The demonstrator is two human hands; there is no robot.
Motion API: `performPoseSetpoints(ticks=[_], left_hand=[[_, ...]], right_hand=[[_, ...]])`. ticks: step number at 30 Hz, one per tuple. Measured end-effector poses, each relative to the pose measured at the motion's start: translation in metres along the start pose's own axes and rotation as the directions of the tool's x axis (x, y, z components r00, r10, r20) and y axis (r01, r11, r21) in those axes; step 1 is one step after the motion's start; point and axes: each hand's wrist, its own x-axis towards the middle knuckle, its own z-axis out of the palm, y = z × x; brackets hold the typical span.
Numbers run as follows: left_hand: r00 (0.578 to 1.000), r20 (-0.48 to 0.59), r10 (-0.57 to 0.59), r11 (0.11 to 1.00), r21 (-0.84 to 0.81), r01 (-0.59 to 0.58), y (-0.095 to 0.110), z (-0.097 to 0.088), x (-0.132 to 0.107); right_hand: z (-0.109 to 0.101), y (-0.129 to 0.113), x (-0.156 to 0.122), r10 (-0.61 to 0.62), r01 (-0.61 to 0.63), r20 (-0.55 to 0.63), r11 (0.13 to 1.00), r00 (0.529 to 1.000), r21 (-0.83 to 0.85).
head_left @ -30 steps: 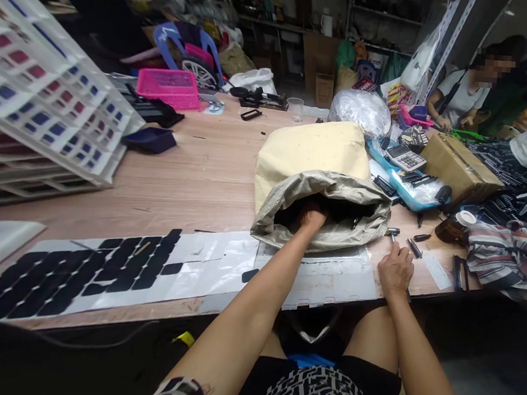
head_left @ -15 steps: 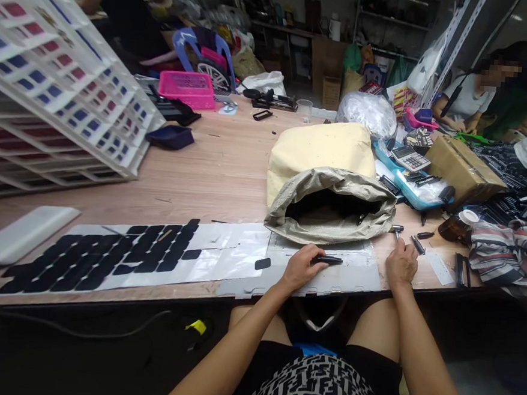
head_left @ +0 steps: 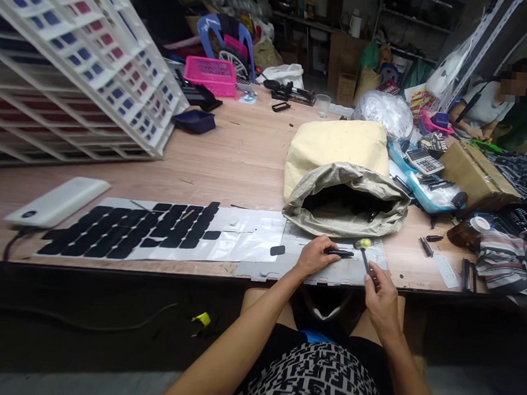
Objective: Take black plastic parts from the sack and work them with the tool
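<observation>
My left hand (head_left: 316, 256) is closed on a slim black part (head_left: 339, 252), holding it flat on a grey plate (head_left: 285, 270) at the near table edge. My right hand (head_left: 380, 295) grips the dark handle of a small hammer (head_left: 364, 251) whose yellow-tipped head sits just right of the black part. Behind both hands lies an open grey sack (head_left: 347, 198) with a dark mouth facing me. To the left a clear sheet (head_left: 238, 239) carries several rows of black pads (head_left: 129, 236).
A stack of white trays (head_left: 69, 69) with coloured pieces fills the left. A white power bank (head_left: 58, 201) lies near it. Small tools (head_left: 427, 245), a calculator (head_left: 423, 162), a cardboard box (head_left: 477, 170) and striped cloth (head_left: 507, 262) crowd the right. Another person (head_left: 491, 105) sits at the far right.
My left hand came out of the sack with the black part and set it on the plate. My right hand picked up the hammer and brought it left beside the part.
</observation>
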Motion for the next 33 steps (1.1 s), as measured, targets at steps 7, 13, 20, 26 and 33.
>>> performPoseSetpoints(ticks=[7,13,20,26,33], left_hand=[[1.0,-0.002,0.011,1.0,0.012,-0.011,0.006,-0.002,0.002],[1.0,-0.012,-0.007,1.0,-0.006,0.007,0.004,0.0,0.002],[1.0,-0.019,-0.021,1.0,0.023,0.022,0.006,0.0,0.002],[1.0,-0.017,-0.007,0.999,0.052,0.008,0.005,0.0,0.0],[0.999,-0.014,0.032,0.994,0.101,-0.031,0.005,0.001,0.0]], right_hand=[[0.034,-0.008,-0.001,-0.175,0.195,0.136,0.97,0.975,-0.147],[0.027,-0.004,-0.002,-0.215,0.226,0.073,0.955,0.974,-0.19],[0.014,0.007,-0.004,-0.198,0.204,0.052,0.96,0.979,-0.189],[-0.031,0.033,0.026,0.015,-0.144,-0.291,0.893,0.957,-0.427],[-0.058,0.057,0.077,0.333,-0.47,-0.334,0.567,0.882,-0.676]])
